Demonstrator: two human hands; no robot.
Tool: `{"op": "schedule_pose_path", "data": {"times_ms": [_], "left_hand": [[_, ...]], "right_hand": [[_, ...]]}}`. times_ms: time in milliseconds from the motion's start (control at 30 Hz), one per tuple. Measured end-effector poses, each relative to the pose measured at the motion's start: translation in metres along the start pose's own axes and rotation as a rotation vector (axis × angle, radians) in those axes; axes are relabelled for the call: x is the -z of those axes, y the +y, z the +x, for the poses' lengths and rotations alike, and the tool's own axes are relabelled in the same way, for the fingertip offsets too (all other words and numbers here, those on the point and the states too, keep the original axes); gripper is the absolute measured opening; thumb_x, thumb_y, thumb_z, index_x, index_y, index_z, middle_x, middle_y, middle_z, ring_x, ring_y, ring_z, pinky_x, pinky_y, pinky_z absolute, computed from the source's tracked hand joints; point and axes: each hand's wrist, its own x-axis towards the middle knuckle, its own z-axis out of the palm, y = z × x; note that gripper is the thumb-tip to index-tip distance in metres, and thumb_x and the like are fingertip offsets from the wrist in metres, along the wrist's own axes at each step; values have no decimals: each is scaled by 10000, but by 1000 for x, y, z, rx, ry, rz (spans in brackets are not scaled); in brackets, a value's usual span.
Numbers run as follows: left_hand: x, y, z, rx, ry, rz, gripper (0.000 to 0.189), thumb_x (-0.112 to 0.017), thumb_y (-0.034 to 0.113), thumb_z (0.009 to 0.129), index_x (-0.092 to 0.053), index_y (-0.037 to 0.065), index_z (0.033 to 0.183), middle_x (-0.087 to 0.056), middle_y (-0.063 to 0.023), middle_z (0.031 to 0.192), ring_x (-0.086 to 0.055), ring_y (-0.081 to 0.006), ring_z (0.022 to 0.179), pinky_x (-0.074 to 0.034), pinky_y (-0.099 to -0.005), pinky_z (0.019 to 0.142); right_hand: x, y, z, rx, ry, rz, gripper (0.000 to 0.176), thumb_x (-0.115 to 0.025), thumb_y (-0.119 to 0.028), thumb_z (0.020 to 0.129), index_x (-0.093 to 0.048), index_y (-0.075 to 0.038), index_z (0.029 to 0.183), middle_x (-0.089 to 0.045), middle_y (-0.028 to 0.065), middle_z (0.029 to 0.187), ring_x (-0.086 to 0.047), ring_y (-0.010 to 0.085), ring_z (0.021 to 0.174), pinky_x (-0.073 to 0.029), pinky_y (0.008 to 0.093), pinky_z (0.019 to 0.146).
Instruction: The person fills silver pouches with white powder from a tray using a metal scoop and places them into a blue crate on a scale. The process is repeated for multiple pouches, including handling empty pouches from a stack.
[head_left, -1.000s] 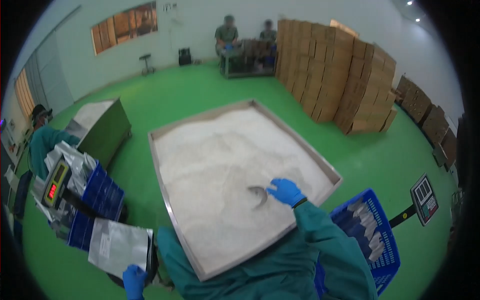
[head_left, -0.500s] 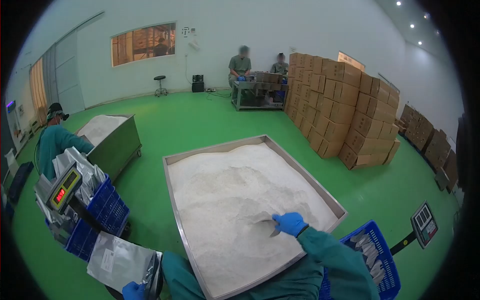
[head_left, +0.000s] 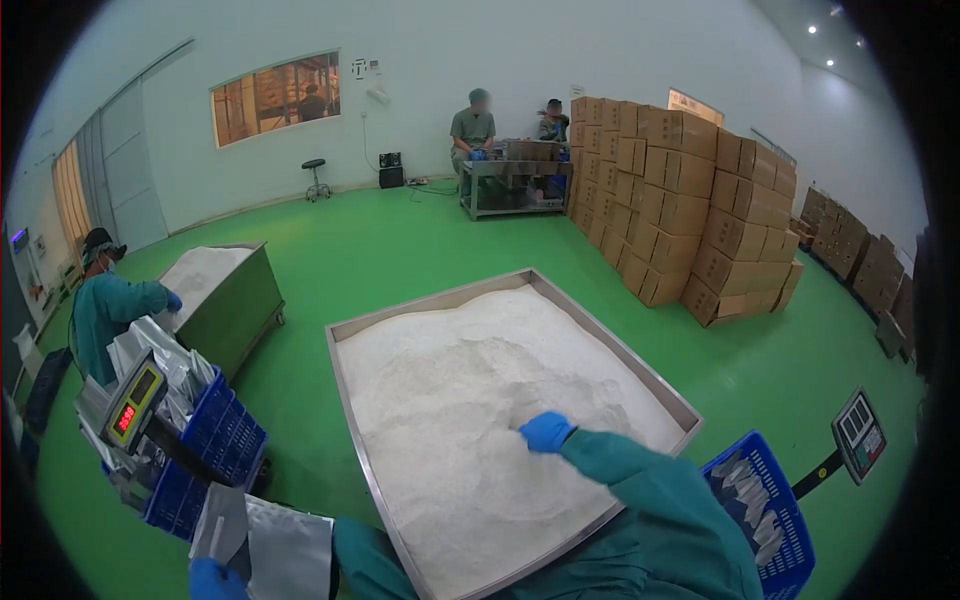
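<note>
My blue-gloved right hand [head_left: 547,432] is closed in a grip over the white powder [head_left: 440,400], low at the powder's surface. The metal scoop it grips is mostly hidden by the glove and powder. The powder fills a large steel bin [head_left: 362,470] in front of my knees. At the lower left, my gloved left hand [head_left: 217,580] has its fingers closed on a silver foil bag [head_left: 290,545]. One side of the bag stands raised above that hand. The lower part of the left hand is cut off by the frame edge.
A scale display [head_left: 135,402] and a blue crate [head_left: 215,430] of foil bags stand left. Another blue crate [head_left: 765,500] with filled bags and a second scale display [head_left: 860,435] are right. A co-worker [head_left: 115,310] works at a second bin [head_left: 235,305]. Stacked cartons [head_left: 680,200] stand behind.
My right hand has moved left and slightly up with the scoop, which now sinks from sight in the powder. My left hand has shifted left, and the foil bag's side has lifted.
</note>
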Motion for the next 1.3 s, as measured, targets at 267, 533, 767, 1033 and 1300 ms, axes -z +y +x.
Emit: {"op": "schedule_pose_path", "data": {"times_ms": [267,533,767,1033,1300], "left_hand": [[-17,105,57,-393,123,-174,207,-563,55,694,-603,103,891,-517,-127,578,-523,-323,513,-392,-407,469],[-151,277,103,-546,-39,-548,379,-591,307,761,-520,149,1099,-557,-113,582,-562,-275,513,-421,-392,454],[-209,341,80,-651,-265,-664,312,-584,367,757,-592,85,891,-618,-131,752,-612,-305,704,-482,-412,601],[-92,350,103,-477,-483,-714,209,-508,169,764,-638,35,857,-624,-192,860,-612,-348,800,-490,-423,705],[-238,335,148,-625,-292,-782,298,-480,274,824,-612,14,760,-589,-208,819,-557,-377,764,-437,-450,709]], "right_hand": [[-47,-20,-33,-132,-194,253,276,-495,-255,736,-640,-67,877,-604,175,981,-583,328,898,-453,433,785],[86,-9,-107,-107,-4,173,207,-554,-184,725,-577,-1,818,-570,183,814,-531,371,793,-439,405,729],[243,-15,-75,-221,-319,0,107,-585,-151,670,-624,-52,661,-574,142,739,-552,309,744,-452,400,666],[286,-95,22,-369,-333,-474,250,-526,-257,755,-662,-72,855,-634,142,873,-609,325,802,-487,402,685],[297,-18,-45,-533,-318,-366,254,-522,-266,758,-666,-65,817,-632,157,874,-600,336,828,-475,425,673]]}}
